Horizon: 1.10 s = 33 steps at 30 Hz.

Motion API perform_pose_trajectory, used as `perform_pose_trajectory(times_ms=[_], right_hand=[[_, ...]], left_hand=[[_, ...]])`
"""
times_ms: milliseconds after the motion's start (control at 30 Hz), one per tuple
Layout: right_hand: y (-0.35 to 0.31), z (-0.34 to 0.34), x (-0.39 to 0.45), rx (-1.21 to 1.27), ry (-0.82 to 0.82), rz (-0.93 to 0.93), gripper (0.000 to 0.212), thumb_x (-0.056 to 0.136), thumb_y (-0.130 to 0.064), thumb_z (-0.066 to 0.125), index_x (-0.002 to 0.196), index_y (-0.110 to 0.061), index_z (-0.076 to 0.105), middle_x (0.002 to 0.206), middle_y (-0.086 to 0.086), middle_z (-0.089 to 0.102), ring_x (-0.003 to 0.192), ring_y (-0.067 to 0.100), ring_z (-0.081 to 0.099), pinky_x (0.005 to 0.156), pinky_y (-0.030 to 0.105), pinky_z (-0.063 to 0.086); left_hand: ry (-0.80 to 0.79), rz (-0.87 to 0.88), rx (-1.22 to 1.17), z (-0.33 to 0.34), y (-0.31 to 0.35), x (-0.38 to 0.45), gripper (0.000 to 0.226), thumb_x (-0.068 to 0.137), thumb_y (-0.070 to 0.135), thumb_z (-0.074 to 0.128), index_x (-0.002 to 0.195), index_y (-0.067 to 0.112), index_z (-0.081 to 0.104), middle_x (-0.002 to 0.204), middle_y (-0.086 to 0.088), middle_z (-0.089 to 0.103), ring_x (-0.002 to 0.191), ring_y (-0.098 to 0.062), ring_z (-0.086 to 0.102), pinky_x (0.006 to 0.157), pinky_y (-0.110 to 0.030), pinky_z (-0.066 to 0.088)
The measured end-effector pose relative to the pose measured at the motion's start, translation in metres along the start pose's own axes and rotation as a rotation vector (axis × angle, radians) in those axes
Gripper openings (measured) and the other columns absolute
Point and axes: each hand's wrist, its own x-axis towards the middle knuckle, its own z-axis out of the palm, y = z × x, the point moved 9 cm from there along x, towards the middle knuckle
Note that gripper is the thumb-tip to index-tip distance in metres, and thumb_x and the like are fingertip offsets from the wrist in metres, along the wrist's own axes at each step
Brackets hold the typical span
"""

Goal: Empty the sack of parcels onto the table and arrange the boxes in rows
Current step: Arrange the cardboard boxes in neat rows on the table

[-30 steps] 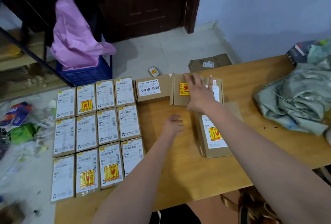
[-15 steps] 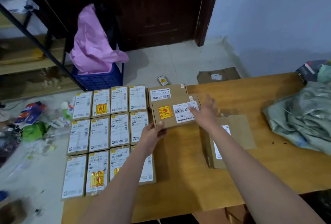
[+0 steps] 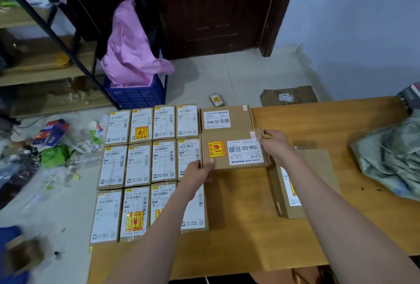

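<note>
A flat brown box with a yellow-red sticker (image 3: 236,149) lies on the wooden table (image 3: 245,227), just in front of a similar box (image 3: 226,118) at the far edge. My left hand (image 3: 198,173) grips its near left corner and my right hand (image 3: 276,147) holds its right end. Left of both boxes, several small labelled boxes (image 3: 138,165) lie in three tidy rows. Another brown box (image 3: 289,193) rests to the right, partly under my right forearm. The crumpled grey-green sack (image 3: 391,158) lies at the table's right end.
The table's far edge runs just behind the boxes. On the floor beyond are a blue crate with a pink bag (image 3: 136,93), a small box (image 3: 217,99), flattened cardboard (image 3: 288,98) and litter (image 3: 52,145) at left. A dark shelf frame (image 3: 56,38) stands at left.
The stickered box has moved left and down onto the table in front of the far box. Both hands stay on it, the right now at its right end.
</note>
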Motion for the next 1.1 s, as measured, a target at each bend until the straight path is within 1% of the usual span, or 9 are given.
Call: perform_pose_trajectory(times_ms=[100, 200, 300, 400, 700, 767, 833, 1000, 1100], right_hand=[[0.004, 0.0, 0.006, 0.006, 0.056, 0.023, 0.047, 0.092, -0.014, 0.064, 0.138, -0.012, 0.053, 0.128, 0.007, 0.062, 0.111, 0.028, 0.062, 0.091, 0.032, 0.052], [0.011, 0.001, 0.01, -0.008, 0.081, 0.054, 0.048, 0.092, -0.007, 0.061, 0.139, -0.013, 0.052, 0.13, 0.006, 0.059, 0.112, 0.028, 0.061, 0.084, 0.029, 0.05], [0.018, 0.003, 0.016, 0.026, 0.098, 0.091, 0.052, 0.09, -0.004, 0.064, 0.139, -0.013, 0.05, 0.127, 0.012, 0.062, 0.099, 0.026, 0.063, 0.082, 0.033, 0.055], [0.023, 0.008, 0.025, 0.072, 0.12, 0.126, 0.056, 0.082, -0.01, 0.072, 0.135, -0.016, 0.055, 0.125, 0.01, 0.065, 0.104, 0.028, 0.064, 0.093, 0.042, 0.054], [0.041, 0.023, 0.044, -0.1, 0.197, 0.19, 0.04, 0.095, -0.007, 0.054, 0.135, -0.001, 0.051, 0.133, 0.017, 0.057, 0.121, 0.032, 0.055, 0.086, 0.027, 0.041], [0.048, 0.033, 0.046, -0.16, 0.145, 0.213, 0.045, 0.094, -0.008, 0.059, 0.137, -0.001, 0.047, 0.134, 0.017, 0.056, 0.121, 0.032, 0.055, 0.084, 0.028, 0.042], [0.051, 0.043, 0.043, -0.235, 0.085, 0.228, 0.058, 0.091, -0.007, 0.066, 0.141, 0.001, 0.04, 0.138, 0.017, 0.052, 0.127, 0.033, 0.05, 0.093, 0.033, 0.044], [0.061, 0.056, 0.055, -0.395, 0.066, 0.197, 0.077, 0.079, -0.046, 0.077, 0.135, -0.003, 0.047, 0.133, 0.016, 0.056, 0.125, 0.035, 0.05, 0.1, 0.046, 0.047], [0.06, 0.059, 0.058, -0.434, 0.086, 0.195, 0.08, 0.081, -0.049, 0.073, 0.139, -0.005, 0.043, 0.135, 0.014, 0.055, 0.126, 0.035, 0.049, 0.097, 0.046, 0.049]], left_hand=[[0.183, 0.151, 0.433, -0.017, 0.015, 0.004, 0.035, 0.096, 0.042, 0.057, 0.115, 0.013, 0.066, 0.113, -0.009, 0.061, 0.089, -0.029, 0.067, 0.081, -0.038, 0.056], [0.253, 0.271, 0.574, -0.022, 0.025, 0.006, 0.031, 0.097, 0.03, 0.055, 0.125, 0.019, 0.064, 0.127, -0.01, 0.056, 0.116, -0.032, 0.054, 0.101, -0.043, 0.047], [0.262, 0.292, 0.813, -0.026, 0.025, 0.009, 0.049, 0.099, 0.026, 0.05, 0.147, 0.025, 0.042, 0.155, -0.006, 0.034, 0.143, -0.035, 0.024, 0.115, -0.047, 0.025], [0.205, 0.181, 1.005, -0.03, 0.008, 0.016, 0.06, 0.1, 0.031, 0.046, 0.155, 0.034, 0.02, 0.165, 0.003, 0.007, 0.149, -0.039, 0.002, 0.117, -0.061, 0.011], [0.173, 0.153, 1.102, -0.029, -0.003, 0.022, 0.062, 0.1, 0.03, 0.043, 0.156, 0.033, 0.014, 0.165, 0.005, 0.0, 0.148, -0.04, 0.001, 0.115, -0.065, 0.013], [0.169, 0.152, 1.115, -0.027, -0.004, 0.023, 0.063, 0.101, 0.03, 0.043, 0.156, 0.033, 0.012, 0.165, 0.004, -0.001, 0.148, -0.04, 0.001, 0.116, -0.065, 0.013], [0.171, 0.159, 1.129, -0.027, -0.004, 0.022, 0.064, 0.102, 0.03, 0.042, 0.157, 0.033, 0.009, 0.165, 0.004, -0.003, 0.149, -0.041, 0.0, 0.116, -0.065, 0.013], [0.181, 0.17, 1.172, -0.025, -0.006, 0.021, 0.066, 0.102, 0.031, 0.041, 0.157, 0.032, 0.005, 0.165, 0.004, -0.005, 0.148, -0.041, -0.001, 0.116, -0.065, 0.014], [0.177, 0.158, 1.185, -0.025, -0.006, 0.021, 0.065, 0.102, 0.03, 0.04, 0.157, 0.032, 0.005, 0.165, 0.003, -0.006, 0.148, -0.041, -0.001, 0.116, -0.065, 0.015]])
